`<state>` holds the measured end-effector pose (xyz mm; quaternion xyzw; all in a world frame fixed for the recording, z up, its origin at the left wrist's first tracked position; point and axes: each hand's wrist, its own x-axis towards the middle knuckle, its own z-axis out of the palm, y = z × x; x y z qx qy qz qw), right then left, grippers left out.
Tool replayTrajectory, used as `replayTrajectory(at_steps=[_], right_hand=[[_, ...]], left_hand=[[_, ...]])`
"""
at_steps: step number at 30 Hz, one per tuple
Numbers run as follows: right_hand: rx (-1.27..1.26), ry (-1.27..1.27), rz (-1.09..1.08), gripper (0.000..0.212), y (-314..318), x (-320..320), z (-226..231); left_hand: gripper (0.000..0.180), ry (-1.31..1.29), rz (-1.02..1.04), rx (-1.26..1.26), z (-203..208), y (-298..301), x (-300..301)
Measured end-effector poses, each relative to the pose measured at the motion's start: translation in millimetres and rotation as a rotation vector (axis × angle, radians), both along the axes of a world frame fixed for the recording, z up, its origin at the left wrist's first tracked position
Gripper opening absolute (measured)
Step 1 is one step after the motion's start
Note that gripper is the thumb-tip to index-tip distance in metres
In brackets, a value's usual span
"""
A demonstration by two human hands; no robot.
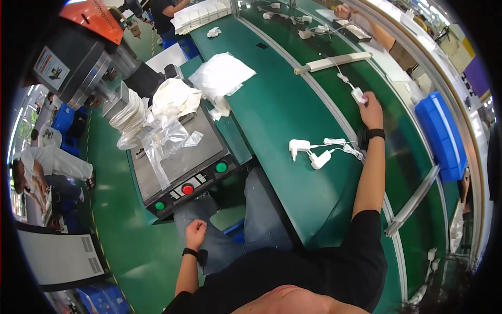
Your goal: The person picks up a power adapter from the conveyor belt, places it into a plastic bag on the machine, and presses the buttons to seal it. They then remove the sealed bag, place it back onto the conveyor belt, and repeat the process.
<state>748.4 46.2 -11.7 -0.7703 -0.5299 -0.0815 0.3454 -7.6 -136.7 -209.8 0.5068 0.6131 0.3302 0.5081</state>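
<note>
At the conveyor belt on the right, my right hand (372, 111) reaches out and its fingers are closed on a white power adapter (357, 94). A thin white cable trails from it toward the far side. Two more white adapters, one a plug-type power adapter (299, 146) and the other a similar adapter (320, 159), lie on the green worktable (285, 99) with bundled white cables (349, 147). My left hand (195, 233) hovers over my lap, in front of the press machine. Its fingers are curled in, with nothing visible in them.
A press machine (178, 162) with green and red buttons stands at left, covered by plastic bags and white cloth (175, 98). Metal bars (334, 63) cross the belt. A blue bin (442, 136) sits beyond it. A co-worker's hand (343, 11) works across the belt.
</note>
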Motion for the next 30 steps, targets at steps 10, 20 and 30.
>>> replayTrajectory(at_steps=[10, 20, 30], right_hand=[[-0.082, 0.39, 0.438, 0.022, -25, -118, 131], [-0.288, -0.242, 0.667, 0.025, -9, -307, 108], [-0.295, -0.437, 0.744, 0.046, 93, -587, -9]], left_hand=[[0.017, 0.262, -0.12, 0.092, 17, 19, 16], [0.021, 0.588, -0.178, 0.894, 205, 113, 27], [0.074, 0.932, -0.007, 0.703, 166, 196, -14]])
